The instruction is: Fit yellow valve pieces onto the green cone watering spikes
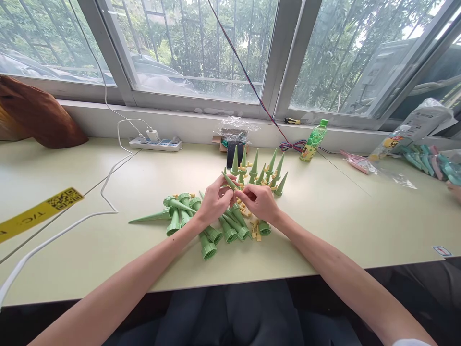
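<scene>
My left hand (215, 201) is closed on a green cone-shaped spike (229, 180), its tip pointing up and to the left. My right hand (260, 202) pinches a small yellow part (236, 188) at the cone's wide end. Below and left of both hands lies a pile of green cones (190, 216) on their sides on the pale table (108, 240). Behind my hands several green cones (261, 168) stand upright, tips up. Small yellow pieces (256, 232) are scattered under my right wrist.
A white power strip (155, 143) with a charger and white cable (108, 192) lies at the back left. A green bottle (314, 140) stands by the window sill. A yellow QR label (39, 212) is on the left. Plastic bags (414, 126) and another person's hand (454, 190) are at the right.
</scene>
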### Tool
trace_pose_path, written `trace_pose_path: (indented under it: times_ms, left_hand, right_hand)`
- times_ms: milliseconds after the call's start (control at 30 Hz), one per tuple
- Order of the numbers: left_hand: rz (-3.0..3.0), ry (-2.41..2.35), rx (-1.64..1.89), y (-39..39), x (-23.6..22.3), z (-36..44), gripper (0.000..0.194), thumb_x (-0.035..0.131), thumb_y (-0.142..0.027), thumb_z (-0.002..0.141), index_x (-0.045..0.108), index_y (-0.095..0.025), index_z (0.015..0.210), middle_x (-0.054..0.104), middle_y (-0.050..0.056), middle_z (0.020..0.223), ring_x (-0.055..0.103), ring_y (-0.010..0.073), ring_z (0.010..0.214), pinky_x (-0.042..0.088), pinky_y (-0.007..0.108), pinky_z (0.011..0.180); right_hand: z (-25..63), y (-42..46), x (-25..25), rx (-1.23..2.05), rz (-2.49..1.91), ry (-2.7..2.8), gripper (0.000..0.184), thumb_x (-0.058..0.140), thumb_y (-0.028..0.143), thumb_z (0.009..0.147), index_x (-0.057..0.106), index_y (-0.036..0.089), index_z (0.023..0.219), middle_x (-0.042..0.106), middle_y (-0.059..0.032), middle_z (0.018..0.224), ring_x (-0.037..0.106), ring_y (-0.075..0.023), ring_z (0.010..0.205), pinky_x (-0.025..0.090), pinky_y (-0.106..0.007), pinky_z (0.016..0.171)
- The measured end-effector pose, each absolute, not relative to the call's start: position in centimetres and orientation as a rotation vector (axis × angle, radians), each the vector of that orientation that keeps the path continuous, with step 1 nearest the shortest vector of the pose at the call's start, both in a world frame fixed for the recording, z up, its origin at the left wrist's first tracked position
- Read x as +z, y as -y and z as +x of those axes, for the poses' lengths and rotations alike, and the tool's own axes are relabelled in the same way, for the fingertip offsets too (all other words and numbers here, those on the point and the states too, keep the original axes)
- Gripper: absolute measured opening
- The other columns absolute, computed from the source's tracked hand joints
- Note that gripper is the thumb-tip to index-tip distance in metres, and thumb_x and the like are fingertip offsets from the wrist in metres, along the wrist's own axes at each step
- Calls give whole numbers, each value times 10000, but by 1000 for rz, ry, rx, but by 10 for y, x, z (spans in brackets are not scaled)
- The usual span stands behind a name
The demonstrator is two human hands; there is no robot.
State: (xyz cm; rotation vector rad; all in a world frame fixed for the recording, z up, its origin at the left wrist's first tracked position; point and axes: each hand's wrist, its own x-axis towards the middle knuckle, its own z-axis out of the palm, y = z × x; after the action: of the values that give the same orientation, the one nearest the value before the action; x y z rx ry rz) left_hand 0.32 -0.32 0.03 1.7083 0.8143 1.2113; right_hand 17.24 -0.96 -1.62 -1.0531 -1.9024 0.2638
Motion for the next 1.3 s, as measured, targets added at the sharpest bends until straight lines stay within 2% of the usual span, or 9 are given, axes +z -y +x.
trace_pose_path:
  times_ms: [200,333,433,567,767,967,1200,1300]
  left_hand:
    - [1682,-790,1232,3,4,4,161,531,-289,897,558,-180,1013,638,67,948,583,97,552,530,246,495]
    - [1689,-772,1261,2,3,3,227,541,-403,922,552,-185,982,643,70,966,575,91,529,517,245,478]
    - [1723,-790,1274,1,2,1,250,551,-437,920,563,-192,969,627,39,856,583,102,533,509,247,480]
    - [1811,-853,1352,0,4,-4,246,577,-433,911,598,-189,922,596,13,734,577,105,549,483,230,491]
    - [1843,-1019,1591,-8,11,-16,254,577,-437,910,632,-193,954,654,47,893,600,100,616,489,215,517]
    - [1831,-1041,1772,-21,19,-29,236,613,-405,887,666,-178,855,632,66,1010,552,54,528,470,213,467]
    - [1766,-1061,1756,-38,31,-42,226,706,-388,805,703,-165,839,649,28,786,543,67,477,463,222,437]
    - [1814,-1101,1744,-47,36,-41,232,710,-394,798,714,-166,838,659,32,782,551,72,483,463,218,430]
  right_hand:
    - [172,10,-16,264,-1061,1910,425,536,477,927,517,180,623,459,38,508,363,-81,472,317,-220,489]
    - [173,8,-17,244,-1043,1894,414,515,476,942,511,182,650,450,40,516,357,-82,479,313,-219,495]
    - [174,6,-18,238,-1037,1870,425,482,470,962,473,185,647,419,46,516,338,-80,478,295,-219,491]
    - [175,2,-19,216,-1084,1827,504,382,496,996,416,188,599,382,42,500,315,-82,470,265,-234,489]
    - [172,-2,-23,244,-1101,1834,545,334,528,1001,410,189,582,452,14,512,363,-89,465,273,-247,497]
    - [166,-4,-28,274,-1041,1860,526,356,502,1000,303,200,573,340,40,496,286,-84,461,245,-242,481]
    - [155,-3,-28,311,-1050,1896,518,347,498,1000,297,200,580,322,43,499,275,-83,468,239,-239,485]
    - [151,-4,-27,307,-1047,1912,509,346,485,1003,294,200,585,312,45,501,266,-84,474,246,-236,493]
